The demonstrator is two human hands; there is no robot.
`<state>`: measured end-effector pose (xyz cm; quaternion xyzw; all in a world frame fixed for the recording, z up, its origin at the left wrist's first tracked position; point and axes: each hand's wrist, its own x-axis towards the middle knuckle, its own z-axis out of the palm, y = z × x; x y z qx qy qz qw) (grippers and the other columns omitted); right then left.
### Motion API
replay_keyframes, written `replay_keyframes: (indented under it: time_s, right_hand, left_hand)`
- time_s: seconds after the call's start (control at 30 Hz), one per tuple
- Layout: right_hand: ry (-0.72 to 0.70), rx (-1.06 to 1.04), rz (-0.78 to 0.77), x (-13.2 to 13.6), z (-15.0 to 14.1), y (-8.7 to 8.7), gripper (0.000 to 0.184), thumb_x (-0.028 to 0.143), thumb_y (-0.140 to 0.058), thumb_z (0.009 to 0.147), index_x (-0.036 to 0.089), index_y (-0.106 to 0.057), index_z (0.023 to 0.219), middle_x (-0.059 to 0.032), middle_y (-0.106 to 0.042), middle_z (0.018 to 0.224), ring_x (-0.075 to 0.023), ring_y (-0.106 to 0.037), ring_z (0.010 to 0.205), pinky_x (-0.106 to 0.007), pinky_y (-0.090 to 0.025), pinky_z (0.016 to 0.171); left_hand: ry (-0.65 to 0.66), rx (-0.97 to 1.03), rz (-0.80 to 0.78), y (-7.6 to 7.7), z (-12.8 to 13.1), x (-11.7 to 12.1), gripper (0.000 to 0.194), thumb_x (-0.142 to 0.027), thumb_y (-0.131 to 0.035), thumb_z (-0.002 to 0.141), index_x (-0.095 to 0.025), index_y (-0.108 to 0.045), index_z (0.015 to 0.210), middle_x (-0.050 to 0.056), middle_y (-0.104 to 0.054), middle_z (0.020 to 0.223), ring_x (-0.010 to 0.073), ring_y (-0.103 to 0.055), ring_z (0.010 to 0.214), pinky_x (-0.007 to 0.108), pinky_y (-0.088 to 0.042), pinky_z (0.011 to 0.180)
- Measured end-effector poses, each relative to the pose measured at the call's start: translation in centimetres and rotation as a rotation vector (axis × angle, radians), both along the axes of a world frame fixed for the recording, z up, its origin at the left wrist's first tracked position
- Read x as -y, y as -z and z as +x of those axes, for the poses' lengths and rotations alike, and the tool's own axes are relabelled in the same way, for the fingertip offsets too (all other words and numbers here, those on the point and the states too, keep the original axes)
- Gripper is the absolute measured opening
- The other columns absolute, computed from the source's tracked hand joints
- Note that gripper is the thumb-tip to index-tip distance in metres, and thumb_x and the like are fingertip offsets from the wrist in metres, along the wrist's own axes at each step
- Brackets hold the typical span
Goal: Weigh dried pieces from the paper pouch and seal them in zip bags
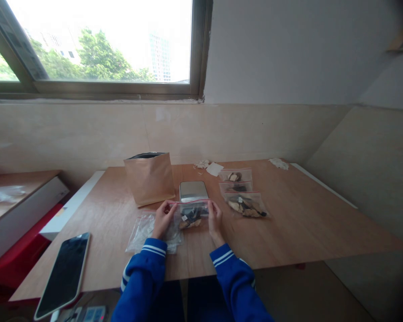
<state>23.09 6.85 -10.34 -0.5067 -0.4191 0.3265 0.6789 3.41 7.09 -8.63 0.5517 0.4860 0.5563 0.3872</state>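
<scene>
Head view shows you a small clear zip bag (190,215) with dark and pale dried pieces inside, lying near the middle of the desk (305,223), just in front of a small metal scale (193,190). Your left hand (162,219) pinches the bag's left end near the red seal strip, fingers closed on the plastic. Your right hand (215,221) has the right end in the same sort of grip, thumb and fingers closed on the bag's edge. Both blue sleeves with white stripes reach in from the near edge.

Under your left hand lies a stack of empty clear bags (147,232), touching the held bag's left side. Just right of the scale you see three filled bags: the nearest and largest filled bag (246,205), a middle bag (237,188) and a far bag (235,175), overlapping one another in a row running away from you. Left of the scale stands an upright brown paper pouch (150,178), its top open. Farther back lie a white paper scrap (215,169) and crumpled white bits (279,163). A dark tablet (64,273) lies at the near left corner.
</scene>
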Motion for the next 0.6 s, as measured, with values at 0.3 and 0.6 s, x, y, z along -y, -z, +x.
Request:
replay_keyframes:
  time_s: [0.3,0.6]
  right_hand:
    - [0.045,0.05,0.02,-0.05,0.03,-0.04,0.042,0.055,-0.052,0.084,0.016,-0.066,0.082,-0.0059,-0.066,0.08,-0.0191,-0.058,0.074,-0.03,-0.046,0.071]
    - [0.055,0.105,0.052,0.25,0.08,-0.62,0.039,0.052,-0.051,0.086,0.017,-0.066,0.08,-0.0064,-0.066,0.081,-0.0207,-0.059,0.078,-0.032,-0.046,0.072]
  left_hand:
    - [-0.009,-0.017,0.014,-0.07,-0.1,-0.03,0.033,-0.048,-0.064,0.079,-0.016,-0.064,0.087,0.0,-0.059,0.07,0.0121,-0.051,0.063,0.022,-0.039,0.059]
    - [-0.022,-0.029,0.034,0.16,-0.09,-0.13,0.033,-0.048,-0.064,0.078,-0.016,-0.064,0.087,0.001,-0.06,0.072,0.0128,-0.053,0.064,0.023,-0.041,0.06]
